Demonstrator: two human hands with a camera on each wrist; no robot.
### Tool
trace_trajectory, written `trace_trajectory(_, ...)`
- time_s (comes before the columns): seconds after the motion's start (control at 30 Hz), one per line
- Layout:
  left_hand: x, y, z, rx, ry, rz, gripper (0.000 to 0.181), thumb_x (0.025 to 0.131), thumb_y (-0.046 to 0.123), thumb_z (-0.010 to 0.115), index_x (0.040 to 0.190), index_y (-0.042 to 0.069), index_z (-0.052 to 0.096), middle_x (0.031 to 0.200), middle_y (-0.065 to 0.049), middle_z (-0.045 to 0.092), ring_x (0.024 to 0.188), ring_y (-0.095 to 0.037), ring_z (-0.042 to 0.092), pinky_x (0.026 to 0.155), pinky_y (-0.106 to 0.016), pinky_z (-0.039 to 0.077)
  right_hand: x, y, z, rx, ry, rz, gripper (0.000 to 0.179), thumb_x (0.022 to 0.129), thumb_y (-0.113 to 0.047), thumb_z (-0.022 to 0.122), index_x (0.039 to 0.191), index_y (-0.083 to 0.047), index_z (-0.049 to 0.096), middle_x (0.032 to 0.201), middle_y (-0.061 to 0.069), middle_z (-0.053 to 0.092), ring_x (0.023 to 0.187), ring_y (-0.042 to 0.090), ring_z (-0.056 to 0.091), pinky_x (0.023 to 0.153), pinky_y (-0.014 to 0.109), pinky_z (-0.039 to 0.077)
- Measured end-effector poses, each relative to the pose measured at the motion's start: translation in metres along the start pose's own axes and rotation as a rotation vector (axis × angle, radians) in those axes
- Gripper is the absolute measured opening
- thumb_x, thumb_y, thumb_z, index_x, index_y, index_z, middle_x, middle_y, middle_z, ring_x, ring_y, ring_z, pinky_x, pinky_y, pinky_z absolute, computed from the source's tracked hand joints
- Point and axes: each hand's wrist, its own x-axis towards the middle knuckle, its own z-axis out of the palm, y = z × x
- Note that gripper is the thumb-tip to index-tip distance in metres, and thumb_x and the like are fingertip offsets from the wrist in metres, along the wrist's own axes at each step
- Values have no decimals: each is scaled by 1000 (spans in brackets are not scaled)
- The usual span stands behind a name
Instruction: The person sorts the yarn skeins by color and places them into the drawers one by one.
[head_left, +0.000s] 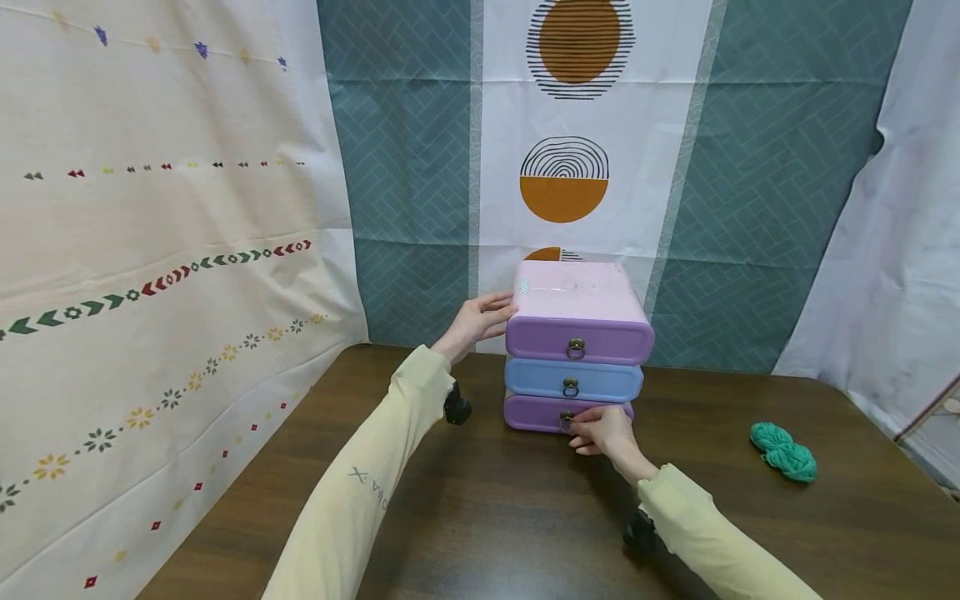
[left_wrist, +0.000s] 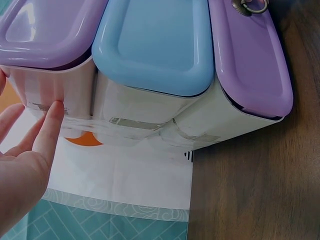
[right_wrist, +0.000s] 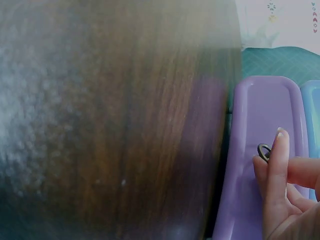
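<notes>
A small drawer unit [head_left: 573, 292] has a purple top drawer [head_left: 540, 337], a blue middle drawer [head_left: 607, 382] and a purple bottom drawer [head_left: 528, 413], all appearing pushed in. My left hand [head_left: 477, 322] touches the left side of the top section, its fingers fairly straight in the left wrist view. At the bottom drawer, my right hand [head_left: 606, 432] pinches the brass ring pull [right_wrist: 263, 151] between thumb and finger. Ring pulls hang on the top drawer [head_left: 575, 349] and middle drawer too.
A skein of green yarn [head_left: 783, 451] lies at the right on the brown wooden table [head_left: 480, 517]. Behind the unit hangs a teal and white patterned curtain [head_left: 412, 167]. An embroidered cream cloth [head_left: 150, 333] borders the left side.
</notes>
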Motion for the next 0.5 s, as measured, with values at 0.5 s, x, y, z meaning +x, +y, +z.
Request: trace_trajectory(0.5, -1, 0, 1, 5, -1, 5, 49, 87, 20, 64, 131, 7, 48, 124, -11, 50, 104, -20, 54, 82, -31, 48, -6, -1, -4, -34, -25, 20, 12, 80, 7, 62, 89, 15, 62, 71, 25, 62, 51, 19, 61, 48, 29, 53)
